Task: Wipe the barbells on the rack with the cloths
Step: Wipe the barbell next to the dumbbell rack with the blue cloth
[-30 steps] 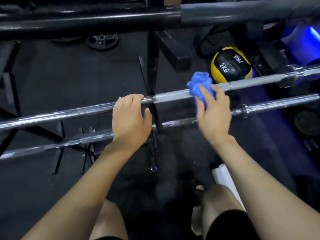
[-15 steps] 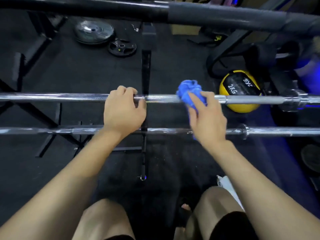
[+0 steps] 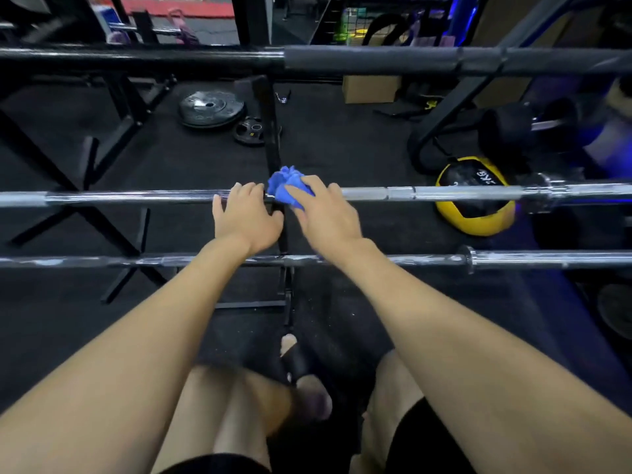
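Two chrome barbells lie across the rack in front of me. The farther barbell (image 3: 427, 193) carries both my hands near its middle. My left hand (image 3: 248, 218) grips that bar, fingers curled over its top. Right beside it, my right hand (image 3: 325, 213) holds a crumpled blue cloth (image 3: 285, 188) wrapped against the bar. The nearer barbell (image 3: 530, 260) runs under my forearms, with a collar at the right. A thick black bar (image 3: 376, 61) spans the top of the view.
A yellow and black 2 kg medicine ball (image 3: 475, 203) sits on the floor behind the right end of the bars. Weight plates (image 3: 212, 109) lie on the dark floor at the back left. The black rack upright (image 3: 272, 142) stands behind my hands.
My right hand has slid the blue cloth leftward along the farther bar until it is next to my left hand. The view has tilted up, showing more of the back of the gym.
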